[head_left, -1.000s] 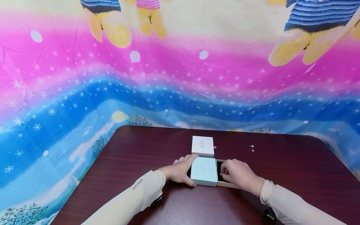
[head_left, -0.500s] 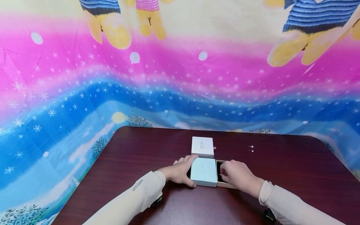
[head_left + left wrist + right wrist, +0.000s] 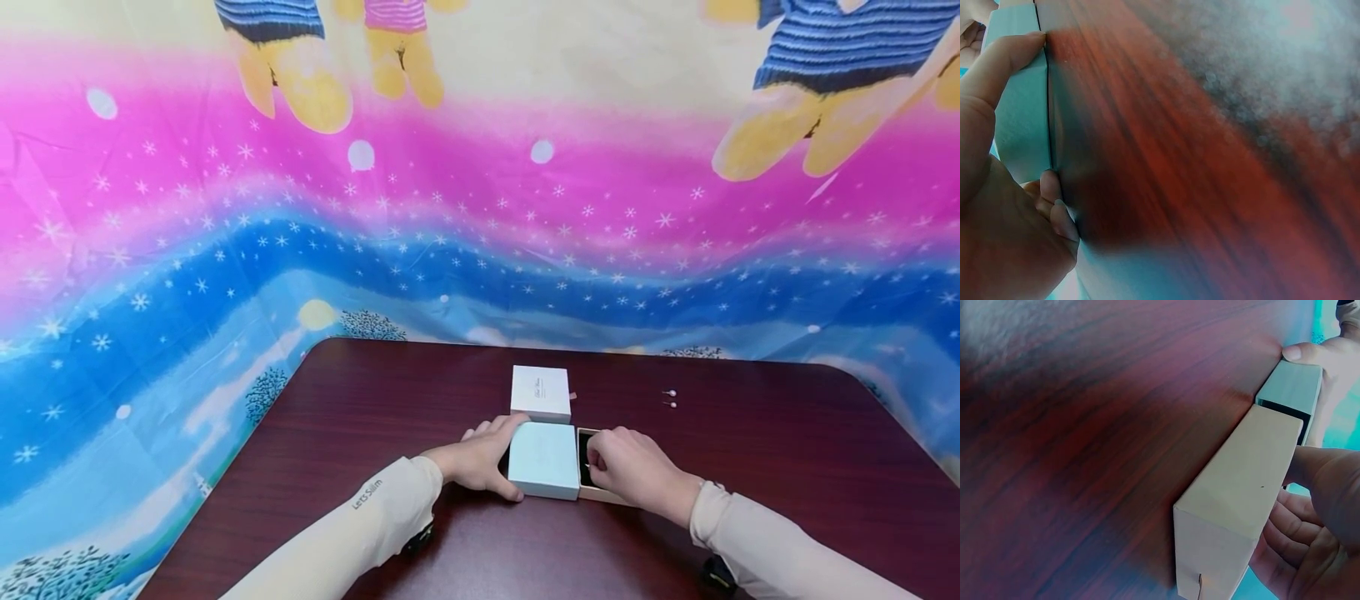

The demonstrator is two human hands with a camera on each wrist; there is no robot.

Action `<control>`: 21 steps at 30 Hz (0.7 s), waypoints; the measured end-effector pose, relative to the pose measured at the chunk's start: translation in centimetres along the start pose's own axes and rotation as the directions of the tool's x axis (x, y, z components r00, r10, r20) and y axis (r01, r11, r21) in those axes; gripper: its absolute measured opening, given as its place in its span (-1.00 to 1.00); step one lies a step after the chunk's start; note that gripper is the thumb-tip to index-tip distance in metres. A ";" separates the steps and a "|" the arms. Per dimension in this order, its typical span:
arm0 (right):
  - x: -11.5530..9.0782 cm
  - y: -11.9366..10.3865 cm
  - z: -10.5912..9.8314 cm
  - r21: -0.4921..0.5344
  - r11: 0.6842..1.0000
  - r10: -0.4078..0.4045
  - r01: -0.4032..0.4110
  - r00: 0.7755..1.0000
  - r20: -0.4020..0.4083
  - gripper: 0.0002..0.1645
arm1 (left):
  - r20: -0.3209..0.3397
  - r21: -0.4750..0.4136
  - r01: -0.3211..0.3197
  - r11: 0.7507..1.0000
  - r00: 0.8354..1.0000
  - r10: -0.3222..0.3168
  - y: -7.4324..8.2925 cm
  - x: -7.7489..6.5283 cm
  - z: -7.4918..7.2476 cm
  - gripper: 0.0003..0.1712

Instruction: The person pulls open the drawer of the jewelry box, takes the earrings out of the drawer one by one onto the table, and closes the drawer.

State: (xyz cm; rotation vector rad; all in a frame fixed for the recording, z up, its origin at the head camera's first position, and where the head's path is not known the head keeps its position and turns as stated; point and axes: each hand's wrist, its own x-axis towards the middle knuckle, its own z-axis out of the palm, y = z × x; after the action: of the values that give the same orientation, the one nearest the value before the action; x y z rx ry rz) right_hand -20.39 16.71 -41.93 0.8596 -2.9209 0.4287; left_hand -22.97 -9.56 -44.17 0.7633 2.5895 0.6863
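My left hand grips the left end of a mint-green jewelry box sleeve, thumb along its near side and fingers at the far side. From the sleeve's right end a drawer with a dark lining sticks out; its pale outer wall fills much of the right wrist view. Over this drawer is my right hand, fingers curled down into it. Thumb and forefinger pinch a small silvery piece there, mostly hidden by the hand.
Just behind the mint sleeve lies a white box with printed lettering and a small ribbon tab on its right. Two pearl stud earrings lie farther right on the dark red wooden table. A printed cloth hangs behind the table.
The right hand shifts very slightly inside the drawer, and less of the silvery piece shows than a second ago. The left hand and both boxes keep their places.
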 end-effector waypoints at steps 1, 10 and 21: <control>0.0 0.0 0.0 0.004 1.000 -0.003 0.003 1.000 0.001 -0.67 | 0.000 0.002 -0.001 1.000 1.000 0.001 0.0 0.0 0.0 0.27; 0.0 0.0 -0.1 0.024 0.999 -0.027 0.027 1.000 0.001 -0.69 | 0.003 0.003 0.004 1.000 1.000 -0.004 0.0 -0.1 0.1 0.27; 0.0 0.3 -0.3 0.065 0.998 -0.007 0.008 1.000 -0.006 -0.67 | -0.002 0.000 0.004 1.000 1.000 -0.004 0.0 0.0 0.0 0.27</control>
State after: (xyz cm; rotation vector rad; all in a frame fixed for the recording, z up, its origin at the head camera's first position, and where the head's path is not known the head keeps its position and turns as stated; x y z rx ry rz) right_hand -20.57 17.03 -41.75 0.8757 -2.9128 0.5275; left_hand -22.96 -9.58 -44.14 0.7574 2.5921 0.6867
